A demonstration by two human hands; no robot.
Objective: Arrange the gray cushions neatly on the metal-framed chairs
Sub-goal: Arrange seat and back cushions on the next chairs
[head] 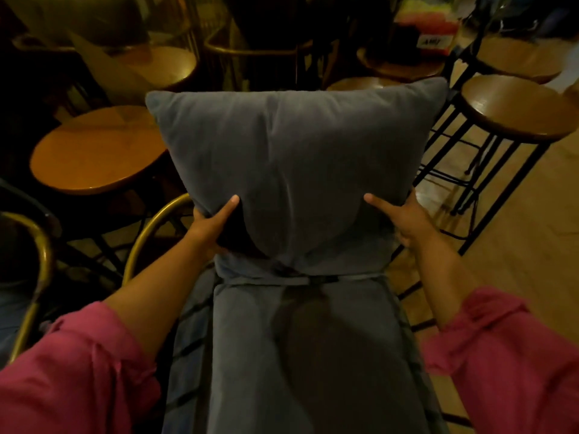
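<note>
Gripping the upright gray cushion (294, 164), left hand (211, 227) and right hand (404, 220) clamp its lower corners.

A gray cushion (291, 164) stood upright, gripped at its lower corners by the left hand (213, 227) and the right hand (404, 220), thumbs pressed into its front. Below it a long gray pad (313, 355) lay along a chair, a strap (282, 280) running across it. Pink sleeves (78, 371) covered both forearms. Round wooden stools (97, 155) stood left and right on a wooden floor (532, 245). A brass-coloured chair frame (150, 227) curved beside the left wrist.
</note>
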